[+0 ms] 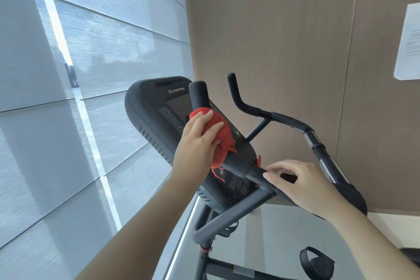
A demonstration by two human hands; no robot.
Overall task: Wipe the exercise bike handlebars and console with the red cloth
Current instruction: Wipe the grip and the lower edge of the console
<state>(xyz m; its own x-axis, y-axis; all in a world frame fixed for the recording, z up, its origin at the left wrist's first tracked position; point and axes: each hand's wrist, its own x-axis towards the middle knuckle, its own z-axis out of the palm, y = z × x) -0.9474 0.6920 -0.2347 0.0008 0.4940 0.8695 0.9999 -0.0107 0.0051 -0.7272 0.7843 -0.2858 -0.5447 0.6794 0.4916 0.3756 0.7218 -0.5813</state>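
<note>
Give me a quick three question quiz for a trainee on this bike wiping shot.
1. True or false: the right hand holds the red cloth.
2. What does the right hand grip? A handlebars, B seat, C pedal.
3. Fill in: behind the cloth is the black ___ with a screen.
Key: 1 false, the left hand holds it; 2 A; 3 console.

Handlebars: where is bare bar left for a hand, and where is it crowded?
Free on the black tubular handlebars: the far horn, the bar from it to the silver grip band, and the near horn's tip above the crumpled red cloth. Crowded: the near bar, where the left hand grips the cloth beside the black plastic console and the right hand holds on.
</note>
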